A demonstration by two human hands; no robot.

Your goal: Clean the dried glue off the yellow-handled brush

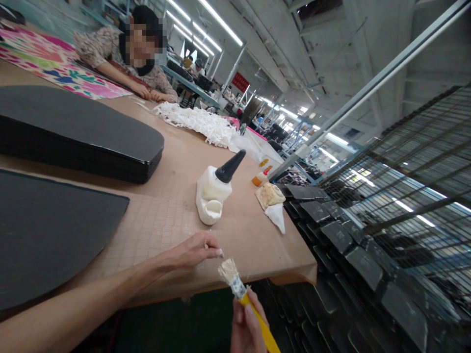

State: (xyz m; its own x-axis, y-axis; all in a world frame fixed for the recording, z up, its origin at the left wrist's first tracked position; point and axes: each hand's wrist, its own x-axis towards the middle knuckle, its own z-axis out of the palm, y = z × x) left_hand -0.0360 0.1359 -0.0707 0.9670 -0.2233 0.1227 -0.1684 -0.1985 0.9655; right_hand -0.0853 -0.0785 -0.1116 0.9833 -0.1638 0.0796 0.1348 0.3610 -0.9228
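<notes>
My right hand [249, 321] is wrapped round a paintbrush with a yellow handle [263, 327], below the table's front edge. The brush's pale bristles [228, 270] point up and to the left, toward my other hand. Just left of the bristle tips, my left hand [198, 249] is pinched closed with a whitish smear at its fingertips. Whether anything is between those fingers is too small to tell. Beyond it stands a white plastic bottle [204, 189] with a tilted black cone-shaped cap [230, 166] and a round opening low on its near side.
Stacked black panels [77, 127] and another dark panel [47, 235] lie at left on the brown-covered table [176, 157]. White scraps [202, 125], a small orange bottle [260, 177] and a yellowish block [271, 194] lie farther back. Someone leans beside patterned fabric [55, 61]. Black panels [362, 264] fill a rack at right.
</notes>
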